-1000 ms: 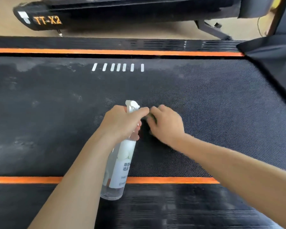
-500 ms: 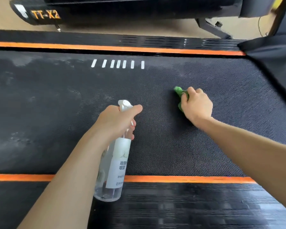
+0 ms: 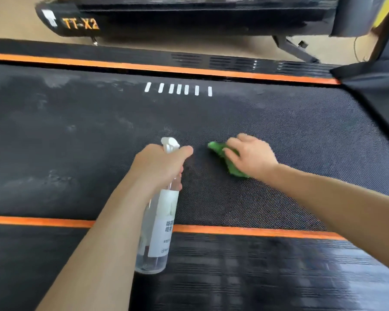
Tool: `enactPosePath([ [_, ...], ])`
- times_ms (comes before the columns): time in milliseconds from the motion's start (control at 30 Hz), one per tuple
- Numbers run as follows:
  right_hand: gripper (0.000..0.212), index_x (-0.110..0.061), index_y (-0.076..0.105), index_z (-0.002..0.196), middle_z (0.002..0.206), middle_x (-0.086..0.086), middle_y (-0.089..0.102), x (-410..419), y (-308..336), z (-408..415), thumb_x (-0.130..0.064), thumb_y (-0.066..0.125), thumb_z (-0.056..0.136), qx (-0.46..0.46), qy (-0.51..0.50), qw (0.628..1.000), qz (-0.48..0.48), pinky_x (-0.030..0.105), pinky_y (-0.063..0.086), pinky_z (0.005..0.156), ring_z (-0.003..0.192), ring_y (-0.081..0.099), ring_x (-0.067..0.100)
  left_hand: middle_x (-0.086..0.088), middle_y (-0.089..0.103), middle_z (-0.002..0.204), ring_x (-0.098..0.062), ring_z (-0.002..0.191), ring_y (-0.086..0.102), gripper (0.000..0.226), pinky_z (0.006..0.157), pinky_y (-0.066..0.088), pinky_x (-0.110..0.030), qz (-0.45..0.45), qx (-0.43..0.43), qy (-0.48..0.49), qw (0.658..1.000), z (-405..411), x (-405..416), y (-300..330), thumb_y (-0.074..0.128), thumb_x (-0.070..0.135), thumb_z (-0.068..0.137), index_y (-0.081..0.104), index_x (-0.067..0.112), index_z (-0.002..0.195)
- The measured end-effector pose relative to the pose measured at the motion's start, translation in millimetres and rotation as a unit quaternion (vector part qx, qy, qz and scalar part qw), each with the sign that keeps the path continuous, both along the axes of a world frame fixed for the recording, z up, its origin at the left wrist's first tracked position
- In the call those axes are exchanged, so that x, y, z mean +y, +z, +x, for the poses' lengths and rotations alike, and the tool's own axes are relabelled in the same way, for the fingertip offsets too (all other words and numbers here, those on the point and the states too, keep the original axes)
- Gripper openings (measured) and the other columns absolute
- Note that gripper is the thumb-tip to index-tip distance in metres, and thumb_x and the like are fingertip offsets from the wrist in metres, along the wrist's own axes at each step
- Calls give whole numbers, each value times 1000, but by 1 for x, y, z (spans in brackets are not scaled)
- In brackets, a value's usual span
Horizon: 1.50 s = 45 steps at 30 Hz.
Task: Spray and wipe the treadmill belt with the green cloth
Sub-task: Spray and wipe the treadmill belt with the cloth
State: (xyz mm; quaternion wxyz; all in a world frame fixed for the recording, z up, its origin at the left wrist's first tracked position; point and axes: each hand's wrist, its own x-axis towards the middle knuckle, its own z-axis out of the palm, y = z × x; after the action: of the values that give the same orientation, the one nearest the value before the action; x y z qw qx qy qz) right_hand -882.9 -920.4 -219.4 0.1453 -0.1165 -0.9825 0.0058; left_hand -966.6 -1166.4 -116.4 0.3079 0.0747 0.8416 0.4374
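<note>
Green cloth (image 3: 230, 163): on the belt (image 3: 301, 140), under our right hand (image 3: 252, 157); fingers seemingly flat, pressing.
Left hand (image 3: 160, 164): we grip the bottle (image 3: 158, 230), curled tight.

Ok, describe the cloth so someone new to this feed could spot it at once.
Find the black treadmill belt running between two orange stripes. Near its middle, right of the spray bottle, the right hand lies on the green cloth. It is the only green thing there.
</note>
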Motion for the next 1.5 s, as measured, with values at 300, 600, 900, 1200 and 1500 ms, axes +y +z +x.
enactPosePath([
  [300,34,-24,59,105,92,-2,60,-129,10,15,-49,38,96,-97,91,983,-123,41,52,71,87,61,25,-5,78,66,-28,71,80,50,88,64,-44,12,-17,7,1000,-10,-8,-6,64,59,86,73,11,75],
  [600,32,-18,65,97,78,0,53,-77,-9,-21,-40,43,101,17,253,967,-32,32,42,52,67,56,25,-11,80,79,-22,60,77,50,79,63,-36,34,-32,25,999,-13,-12,-4,64,54,92,74,7,80],
  [900,27,-19,55,101,89,5,60,-47,-1,-122,-40,39,100,8,-55,995,-79,35,36,59,79,60,34,-4,80,78,-21,60,76,44,68,56,-31,79,-69,129,986,-14,-25,-10,66,49,94,76,8,84],
  [1200,21,-21,61,87,71,-6,48,-69,2,-30,-38,52,95,7,309,950,-49,26,34,51,60,50,18,-3,78,78,-21,60,74,42,72,58,-34,86,-101,135,982,-11,-25,-5,68,49,94,74,9,82],
  [1500,22,-21,45,87,80,2,52,-55,2,-135,-40,42,98,4,-43,996,-83,34,35,56,72,56,32,-3,78,76,-22,58,73,38,69,56,-31,134,-83,199,967,-12,-48,-1,71,43,94,71,11,74],
])
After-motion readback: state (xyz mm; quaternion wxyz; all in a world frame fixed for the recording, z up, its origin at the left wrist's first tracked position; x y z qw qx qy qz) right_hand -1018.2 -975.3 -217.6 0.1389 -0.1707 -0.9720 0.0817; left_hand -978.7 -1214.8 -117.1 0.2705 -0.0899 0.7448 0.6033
